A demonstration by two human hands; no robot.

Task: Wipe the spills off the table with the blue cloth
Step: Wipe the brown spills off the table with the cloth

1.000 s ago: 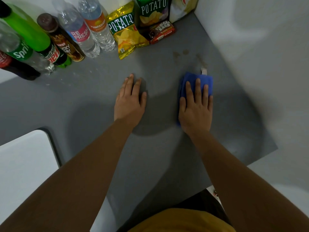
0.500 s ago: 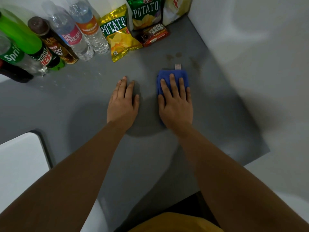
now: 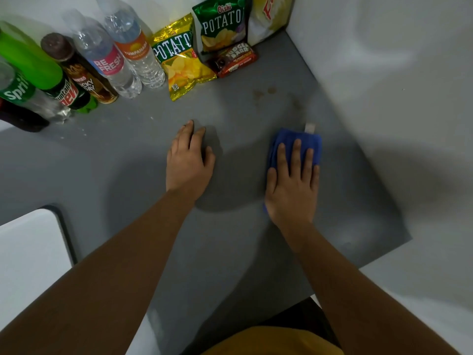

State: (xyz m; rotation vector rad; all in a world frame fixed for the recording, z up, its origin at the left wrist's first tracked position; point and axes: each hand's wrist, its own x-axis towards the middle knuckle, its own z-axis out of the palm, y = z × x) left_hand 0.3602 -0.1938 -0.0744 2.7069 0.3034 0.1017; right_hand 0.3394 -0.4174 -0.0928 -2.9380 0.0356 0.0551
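The blue cloth [image 3: 291, 137], folded with a small white tag at its far edge, lies on the grey table [image 3: 128, 162]. My right hand [image 3: 291, 190] presses flat on top of it, fingers spread, covering its near half. Brownish spill spots [image 3: 265, 93] sit on the table beyond the cloth, and a fainter smear [image 3: 297, 102] lies to their right near the wall. My left hand [image 3: 188, 162] rests flat on the bare table to the left of the cloth, holding nothing.
Several drink bottles [image 3: 110, 65] line the far left edge. Potato chip bags [image 3: 179, 60] and a fudge bar pack [image 3: 236, 58] stand at the back. A white wall [image 3: 384, 85] bounds the right side. A white surface [image 3: 25, 252] lies at near left.
My right hand slid the cloth left across the table and then back to the right. My left hand stayed flat in place.
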